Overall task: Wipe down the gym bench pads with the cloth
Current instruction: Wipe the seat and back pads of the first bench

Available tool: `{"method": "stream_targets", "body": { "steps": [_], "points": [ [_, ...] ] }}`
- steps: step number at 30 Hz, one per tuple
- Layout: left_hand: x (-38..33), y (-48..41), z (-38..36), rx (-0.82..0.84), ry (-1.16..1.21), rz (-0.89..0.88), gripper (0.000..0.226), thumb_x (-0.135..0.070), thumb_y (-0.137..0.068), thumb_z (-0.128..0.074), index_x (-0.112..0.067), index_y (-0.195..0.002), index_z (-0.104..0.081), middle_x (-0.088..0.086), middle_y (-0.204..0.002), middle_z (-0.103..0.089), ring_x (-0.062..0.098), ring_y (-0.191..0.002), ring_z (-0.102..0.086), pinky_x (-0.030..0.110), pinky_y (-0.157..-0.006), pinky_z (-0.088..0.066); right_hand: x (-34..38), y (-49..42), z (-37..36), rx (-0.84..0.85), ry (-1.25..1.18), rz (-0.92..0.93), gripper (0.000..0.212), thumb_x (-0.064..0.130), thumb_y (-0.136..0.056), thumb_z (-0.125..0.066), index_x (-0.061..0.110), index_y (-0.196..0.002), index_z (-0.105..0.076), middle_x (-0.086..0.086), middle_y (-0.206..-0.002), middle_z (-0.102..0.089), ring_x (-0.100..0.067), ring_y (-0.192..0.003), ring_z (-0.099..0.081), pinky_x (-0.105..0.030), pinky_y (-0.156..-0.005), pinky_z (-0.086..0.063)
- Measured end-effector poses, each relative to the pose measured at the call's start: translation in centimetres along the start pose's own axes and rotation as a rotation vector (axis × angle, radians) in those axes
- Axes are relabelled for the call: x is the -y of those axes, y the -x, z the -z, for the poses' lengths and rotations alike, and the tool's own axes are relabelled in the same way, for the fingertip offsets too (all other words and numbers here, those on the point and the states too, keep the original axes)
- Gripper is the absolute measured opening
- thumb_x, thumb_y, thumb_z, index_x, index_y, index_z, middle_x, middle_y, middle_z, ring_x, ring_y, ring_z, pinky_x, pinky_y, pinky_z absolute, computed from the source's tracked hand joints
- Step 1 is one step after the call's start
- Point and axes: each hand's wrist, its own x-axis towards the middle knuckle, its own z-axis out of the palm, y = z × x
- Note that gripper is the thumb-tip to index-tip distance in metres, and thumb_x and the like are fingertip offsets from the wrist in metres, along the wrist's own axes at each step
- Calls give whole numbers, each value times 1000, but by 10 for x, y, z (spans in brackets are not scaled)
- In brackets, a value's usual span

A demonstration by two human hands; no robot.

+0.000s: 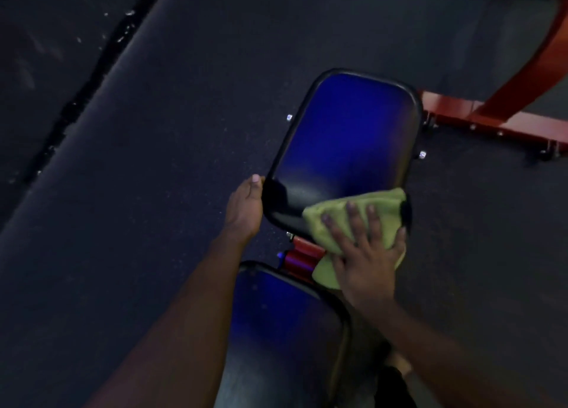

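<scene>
— which step is this?
— the right hand [365, 254] is pressing flat, fingers spread, on the one green cloth [384, 201] at the near end of the far pad [347, 131]. the left hand [246, 207] is bracing that pad's edge, fingers hidden.
— next?
— sweeping up it, i'd guess. two pads in all, with the near pad [282, 321] probably coming after.

lower pad [285, 330] cropped, frame [491, 121] seemingly blurred

Figure: Dark speckled floor [184, 131] with a red steel frame [491, 121] at right.
We note small bolts along the frame's flat base, a curved red beam [547, 57] rising from it, and a dark seam [92, 78] crossing the floor at left.
</scene>
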Motion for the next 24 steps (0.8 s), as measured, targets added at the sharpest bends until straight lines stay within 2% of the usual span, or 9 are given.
{"method": "stream_targets", "body": {
  "steps": [2, 5, 8, 11, 13, 15, 17, 19, 24],
  "points": [
    [-3, 2, -6, -41, -40, -46, 58, -51, -104, -22, -15, -128, -61, 5, -129, -63, 21, -118, -57, 44, -104, -44, -25, -41, 15, -83, -88, -108, 76, 46, -90, -55, 45, -158, -21, 4, -171, 1, -31, -157, 1, -71, -113, -18],
    [-5, 3, -9, -85, -96, -89, 59, -50, -104, -22, -11, -124, -61, 9, -124, -64, 25, -114, -58, 48, -100, -46, -62, -129, 50, -234, -394, -232, 64, 43, -94, -46, 44, -156, -29, -1, -171, -2, -37, -155, -4, -61, -116, -28],
    [-9, 1, -8, -52, -135, -89, 57, -49, -104, -21, -10, -118, -60, 10, -120, -63, 26, -112, -57, 47, -99, -45, -68, -176, 74, -237, -588, -420, 64, 42, -93, -47, 52, -153, -28, 4, -171, -1, -33, -155, -9, -52, -112, -34],
    [-14, 3, -4, -13, -167, -98, 58, -52, -104, -19, -13, -121, -59, 8, -123, -61, 26, -115, -55, 46, -102, -43, -35, -138, 62, -322, -522, -470, 69, 40, -92, -51, 54, -154, -24, 5, -171, -2, -34, -152, -18, -49, -103, -43],
    [-17, 3, -4, 6, -218, -122, 58, -53, -103, -17, -19, -135, -53, 6, -137, -55, 27, -129, -48, 44, -109, -36, -17, -86, 38, -362, -585, -531, 74, 37, -92, -57, 54, -154, -21, 5, -170, -7, -33, -148, -30, -42, -98, -44],
    [-20, 1, -8, 17, -306, -146, 59, -52, -104, -15, -22, -149, -40, 5, -151, -43, 26, -140, -37, 43, -116, -28, -6, -36, 10, -346, -723, -643, 76, 37, -94, -62, 52, -156, -19, 4, -167, -20, -29, -145, -36, -40, -103, -42],
    [-23, 1, -13, -20, -344, -143, 58, -49, -105, -15, -21, -148, -41, 9, -147, -46, 27, -135, -41, 41, -111, -30, -1, -6, -9, -310, -1055, -826, 71, 38, -99, -61, 43, -158, -22, 3, -158, -40, -20, -140, -45, -37, -110, -41],
    [-26, 0, -17, -71, -350, -127, 57, -48, -105, -16, -17, -141, -49, 11, -137, -53, 28, -126, -49, 40, -103, -36, -2, -1, -14, -307, -1303, -976, 62, 41, -102, -56, 35, -158, -29, 6, -144, -52, -6, -123, -56, -33, -106, -44],
    [-22, -8, -22, -130, -336, -139, 52, -46, -105, -21, -12, -116, -59, 9, -112, -61, 22, -101, -56, 38, -88, -42, -39, -76, 20, -355, -1161, -924, 46, 56, -100, -47, 32, -139, -55, 14, -110, -64, -15, -107, -62, -42, -98, -50]
  ]
}}
